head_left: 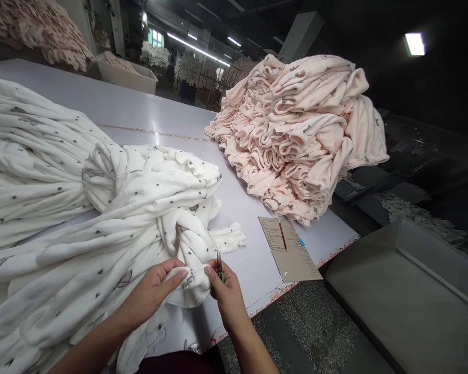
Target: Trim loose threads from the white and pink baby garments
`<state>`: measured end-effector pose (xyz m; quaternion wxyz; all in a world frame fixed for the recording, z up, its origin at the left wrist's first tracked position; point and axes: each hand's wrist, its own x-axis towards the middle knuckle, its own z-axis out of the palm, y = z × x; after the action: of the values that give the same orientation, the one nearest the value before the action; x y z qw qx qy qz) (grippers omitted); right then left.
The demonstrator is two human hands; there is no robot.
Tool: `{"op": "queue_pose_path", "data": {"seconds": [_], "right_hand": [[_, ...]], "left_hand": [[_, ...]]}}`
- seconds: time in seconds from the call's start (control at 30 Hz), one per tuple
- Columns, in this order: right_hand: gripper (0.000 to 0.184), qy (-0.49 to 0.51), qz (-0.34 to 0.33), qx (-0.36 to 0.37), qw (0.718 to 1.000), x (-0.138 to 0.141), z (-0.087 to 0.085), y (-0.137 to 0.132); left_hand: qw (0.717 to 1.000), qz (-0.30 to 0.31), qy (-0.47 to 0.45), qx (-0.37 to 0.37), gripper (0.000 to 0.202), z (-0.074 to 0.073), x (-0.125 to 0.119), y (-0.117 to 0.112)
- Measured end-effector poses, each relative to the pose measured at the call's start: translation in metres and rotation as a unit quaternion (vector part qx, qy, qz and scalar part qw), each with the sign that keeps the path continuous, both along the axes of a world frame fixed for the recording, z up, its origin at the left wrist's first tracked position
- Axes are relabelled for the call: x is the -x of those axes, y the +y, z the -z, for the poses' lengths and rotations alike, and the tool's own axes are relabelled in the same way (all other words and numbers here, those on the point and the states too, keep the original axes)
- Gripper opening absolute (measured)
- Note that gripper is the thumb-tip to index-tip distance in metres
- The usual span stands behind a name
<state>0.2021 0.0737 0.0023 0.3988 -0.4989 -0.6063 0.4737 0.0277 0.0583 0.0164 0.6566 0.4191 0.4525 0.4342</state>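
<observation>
A big heap of white printed garments [62, 208] covers the left half of the white table [148, 119]. My left hand [156, 288] pinches a fold of one white garment [191, 275] near the front edge. My right hand [224, 291] is closed on a small pair of green-handled thread snips [219, 267], whose tips point up right beside that fold. The two hands nearly touch at the cloth.
A tall stack of folded pink garments [300, 135] stands at the table's right back. A brown card with a red pen [288, 246] lies at the front right corner. A grey bin [413, 291] sits lower right. More piles and a tub [125, 75] lie behind.
</observation>
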Motion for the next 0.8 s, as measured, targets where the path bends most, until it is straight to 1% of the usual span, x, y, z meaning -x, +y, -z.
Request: {"op": "queue_pose_path", "data": {"seconds": [0.07,0.13,0.17,0.23,0.3,0.37,0.43,0.5,0.57,0.63,0.7,0.73,0.8], "right_hand": [[0.019,-0.005,0.021,-0.011,1.000,0.002,0.000,-0.003],[0.022,-0.017,0.040,-0.037,0.998,0.003,-0.004,-0.011],[0.019,-0.023,0.037,-0.049,0.998,0.004,-0.007,-0.016],[0.014,-0.042,0.006,-0.063,0.997,0.006,-0.014,-0.024],[0.012,-0.054,-0.029,-0.050,0.997,0.009,-0.020,-0.028],[0.012,-0.042,-0.042,-0.019,0.998,0.012,-0.022,-0.026],[0.020,-0.004,-0.045,0.019,0.999,0.014,-0.021,-0.023],[0.026,0.037,-0.051,0.053,0.997,0.013,-0.020,-0.019],[0.027,0.072,-0.056,0.091,0.992,0.011,-0.020,-0.018],[0.029,0.094,-0.058,0.114,0.987,0.008,-0.020,-0.020],[0.033,0.105,-0.060,0.116,0.986,0.006,-0.020,-0.025],[0.034,0.098,-0.060,0.105,0.988,0.005,-0.020,-0.028],[0.033,0.041,-0.063,0.059,0.995,0.002,-0.020,-0.033]], "left_hand": [[1.000,0.001,-0.007,0.011,0.024,0.000,0.001,0.000],[1.000,-0.006,-0.013,0.019,0.024,0.002,0.001,-0.001],[1.000,-0.012,-0.014,0.023,0.024,0.003,0.001,-0.002],[0.999,-0.017,-0.017,0.027,0.024,0.005,-0.001,-0.004],[0.999,-0.018,-0.015,0.025,0.024,0.006,-0.002,-0.005],[1.000,-0.023,0.000,0.018,0.022,0.005,-0.002,-0.005],[0.999,-0.026,0.019,0.009,0.019,0.003,-0.002,-0.005],[0.999,-0.011,0.030,0.002,0.020,0.001,0.000,-0.005],[0.999,0.011,0.030,-0.001,0.022,0.000,0.002,-0.006],[1.000,0.016,0.024,0.000,0.022,0.001,0.002,-0.006],[1.000,0.012,0.009,0.008,0.024,0.004,0.002,-0.006],[1.000,0.010,0.000,0.014,0.025,0.006,0.002,-0.006],[0.999,0.007,-0.019,0.031,0.029,0.009,0.001,-0.006]]}}
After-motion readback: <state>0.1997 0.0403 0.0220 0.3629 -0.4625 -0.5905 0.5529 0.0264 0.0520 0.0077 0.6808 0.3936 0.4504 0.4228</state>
